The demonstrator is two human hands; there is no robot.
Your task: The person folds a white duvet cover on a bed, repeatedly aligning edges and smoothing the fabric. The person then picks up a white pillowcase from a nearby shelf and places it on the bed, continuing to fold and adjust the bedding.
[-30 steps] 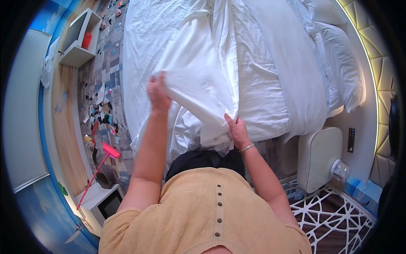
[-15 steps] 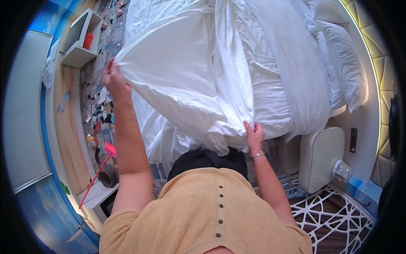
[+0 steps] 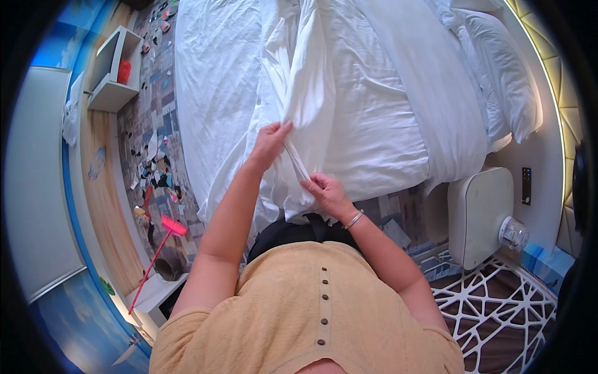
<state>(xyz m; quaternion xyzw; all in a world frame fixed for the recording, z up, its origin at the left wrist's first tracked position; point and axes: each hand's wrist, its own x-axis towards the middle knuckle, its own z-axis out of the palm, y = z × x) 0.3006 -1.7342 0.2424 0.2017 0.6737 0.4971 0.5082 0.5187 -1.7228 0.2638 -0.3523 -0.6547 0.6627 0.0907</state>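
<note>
Currently | left hand [image 3: 269, 146]: fingers pinching a gathered fold of white cloth [image 3: 313, 90] | right hand [image 3: 329, 194]: thumb and fingers pinching its near end, just right of the left fingers | cloth: drawn narrow between both grips, bunched beyond the fingers along the bed [image 3: 377, 134]
</note>
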